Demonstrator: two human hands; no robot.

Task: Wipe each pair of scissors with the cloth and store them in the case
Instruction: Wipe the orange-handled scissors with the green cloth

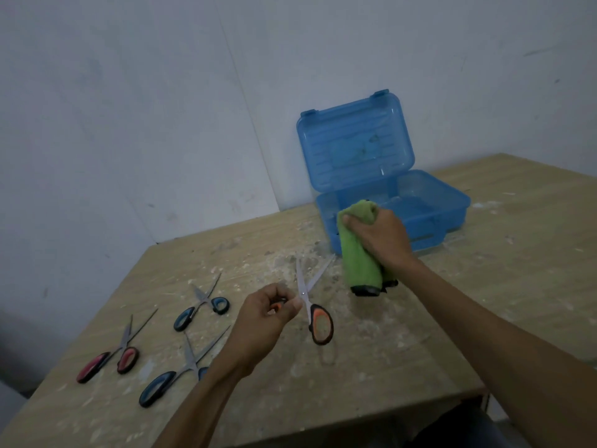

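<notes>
**Orange scissors pinched in the left grip, cloth bunched in the right**

The left grip [268,315] pinches the small handle loop of the orange scissors [319,321] between thumb and curled fingers. The big orange-and-black loop hangs just right of this grip, toward the viewer. The blades are spread in a V whose long axis runs away from the person and points toward the case [355,147]. A faint shadow lies on the table [420,334] beneath the big loop.

The right grip [384,237] is curled round the green cloth [357,260], which is bunched into a roll in front of the case's near left corner. A dark handle end [366,290] shows below the cloth; what it belongs to cannot be told.

The blue case is open, its lid upright against the wall [161,92] and its base flat on the table.

Left of the left grip, three more pairs lie flat with their blades spread and pointing away and to the right: the far blue scissors [202,302], the red scissors [113,354] and the near blue scissors [176,373], the last partly hidden by the forearm.

The table is pale wood, speckled with white dust and chips. It stands in a corner of scuffed, pale grey wall.
</notes>
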